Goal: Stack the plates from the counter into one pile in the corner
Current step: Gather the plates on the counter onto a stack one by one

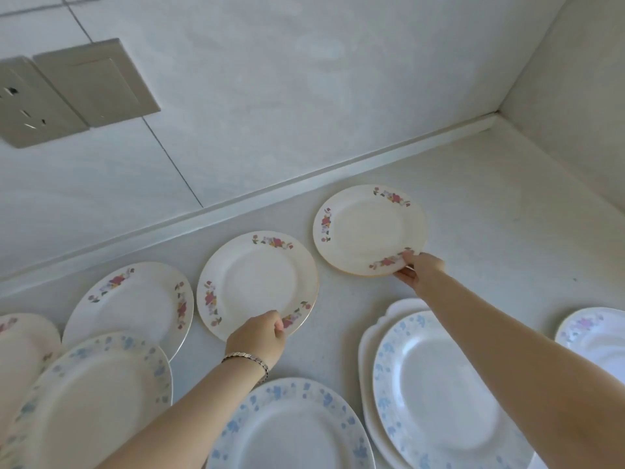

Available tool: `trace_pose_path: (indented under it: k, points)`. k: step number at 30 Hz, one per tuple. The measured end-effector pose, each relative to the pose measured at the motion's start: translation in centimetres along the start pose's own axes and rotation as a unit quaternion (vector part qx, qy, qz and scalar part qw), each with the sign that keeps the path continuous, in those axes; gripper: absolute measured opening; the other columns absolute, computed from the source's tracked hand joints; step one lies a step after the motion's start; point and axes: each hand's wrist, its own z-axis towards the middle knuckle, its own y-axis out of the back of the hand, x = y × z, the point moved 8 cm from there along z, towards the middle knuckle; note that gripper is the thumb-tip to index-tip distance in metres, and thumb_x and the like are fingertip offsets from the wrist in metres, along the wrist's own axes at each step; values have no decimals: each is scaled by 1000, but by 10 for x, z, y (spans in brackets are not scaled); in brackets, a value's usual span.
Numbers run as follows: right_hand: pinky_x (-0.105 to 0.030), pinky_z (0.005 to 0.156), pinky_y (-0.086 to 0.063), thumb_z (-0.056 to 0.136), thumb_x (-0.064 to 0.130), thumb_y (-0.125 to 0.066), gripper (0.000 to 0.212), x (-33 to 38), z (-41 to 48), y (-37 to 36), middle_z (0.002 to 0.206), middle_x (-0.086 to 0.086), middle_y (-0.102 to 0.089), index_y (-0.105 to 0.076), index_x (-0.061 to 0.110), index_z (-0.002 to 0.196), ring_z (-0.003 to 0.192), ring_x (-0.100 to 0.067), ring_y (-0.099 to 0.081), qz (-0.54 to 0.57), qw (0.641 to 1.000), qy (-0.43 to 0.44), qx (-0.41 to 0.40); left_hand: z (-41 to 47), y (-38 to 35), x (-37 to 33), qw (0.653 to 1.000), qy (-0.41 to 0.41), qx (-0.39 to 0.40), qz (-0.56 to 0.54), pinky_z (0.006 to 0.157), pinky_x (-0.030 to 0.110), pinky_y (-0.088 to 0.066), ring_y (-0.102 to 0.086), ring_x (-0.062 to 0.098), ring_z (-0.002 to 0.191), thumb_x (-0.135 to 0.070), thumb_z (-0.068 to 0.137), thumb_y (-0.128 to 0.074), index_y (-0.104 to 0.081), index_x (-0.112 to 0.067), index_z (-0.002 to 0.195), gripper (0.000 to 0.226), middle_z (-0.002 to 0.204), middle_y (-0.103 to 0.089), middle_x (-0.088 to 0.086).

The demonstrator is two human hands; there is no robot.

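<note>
The left hand [258,338] pinches the near rim of a red-flower plate [257,285] lying on the counter [490,204]. The right hand [419,270] pinches the near rim of another red-flower plate [368,228], just beyond it, toward the corner.

Many round white plates lie flat on the table [490,204]. Three have red flowers on the rim: the far plate [368,228] nearest the corner, the middle plate [257,282] beside it, and the left plate [135,299]. Near the front lie blue-flowered plates [294,431]. One blue plate [436,390] sits on a wavy white plate [372,336]. A pink-flowered plate [595,333] lies at the right edge.
</note>
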Motion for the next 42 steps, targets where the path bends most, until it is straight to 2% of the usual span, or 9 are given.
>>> trace_pose_path:
  k: [3, 6, 10, 17, 24, 31, 34, 37, 42]
  points:
    - [-29, 39, -56, 87, -8, -54, 20, 9, -25, 23, 75, -15, -61, -55, -3, 106, 54, -24, -66, 30, 999, 25, 5, -10, -5, 1, 1000, 0, -1, -9, 68, 25, -41, -55, 22, 80, -15, 90, -38, -46, -25, 81, 16, 87, -59, -2]
    - [-24, 36, -53, 88, -5, -53, 7, 2, -59, 68, 55, -10, -68, -55, -1, 83, 38, -14, -65, 69, 997, 6, 18, -24, -10, -5, 1000, -6, -3, -14, 69, 24, -41, -53, 21, 79, -17, 91, -38, -48, -25, 83, 15, 91, -62, -1]
    - [-21, 44, -55, 90, 1, -50, 15, -14, -109, 142, 53, -2, -71, -57, 7, 78, 46, -10, -68, 83, 996, 19, 32, -40, -17, -16, 1000, -15, -2, -16, 77, 29, -47, -59, 25, 86, -15, 89, -40, -46, -27, 71, 23, 100, -68, 3]
    - [-21, 49, -57, 89, 1, -50, 14, -70, -164, 251, 64, 0, -75, -62, 6, 87, 55, -12, -71, 39, 999, 27, -9, -67, -32, -26, 1000, -24, 1, -19, 76, 31, -50, -59, 25, 81, -11, 87, -43, -39, -29, 59, 33, 83, -61, -2]
    - [-22, 48, -57, 89, -1, -52, 12, -117, -162, 267, 58, -4, -72, -60, 4, 82, 51, -15, -70, 35, 999, 10, -28, -86, -31, -21, 1000, -17, -9, -6, 75, 30, -50, -64, 28, 88, -12, 86, -43, -49, -26, 70, 22, 94, -70, 1]
    - [-19, 46, -56, 90, 2, -54, 9, -135, -158, 251, 64, -8, -72, -61, 5, 84, 51, -14, -70, 35, 998, 17, -44, -94, -31, -12, 999, -15, -25, -21, 75, 28, -47, -63, 26, 89, -15, 88, -47, -45, -29, 64, 27, 88, -65, 0]
    - [-20, 47, -55, 92, 7, -52, 10, -133, -165, 253, 76, -10, -68, -61, 4, 90, 61, -19, -68, -55, 990, 72, -106, -94, -32, -6, 999, -15, -30, -22, 71, 25, -43, -58, 24, 81, -17, 89, -48, -48, -27, 69, 23, 94, -69, 2]
    - [-31, 57, -53, 94, 18, -47, 20, -123, -174, 253, 70, -5, -68, -60, 4, 90, 65, -22, -67, -242, 943, 148, -172, -93, -36, -2, 999, -15, -27, -16, 73, 26, -45, -62, 26, 87, -18, 90, -48, -52, -24, 76, 15, 97, -70, 3]
    - [-32, 56, -48, 95, 25, -41, 28, -128, -164, 242, 65, -6, -66, -60, 5, 91, 64, -22, -64, -346, 912, 129, -176, -93, -37, -3, 1000, -14, -22, -10, 75, 28, -46, -64, 27, 92, -16, 89, -46, -51, -25, 75, 17, 98, -70, 3]
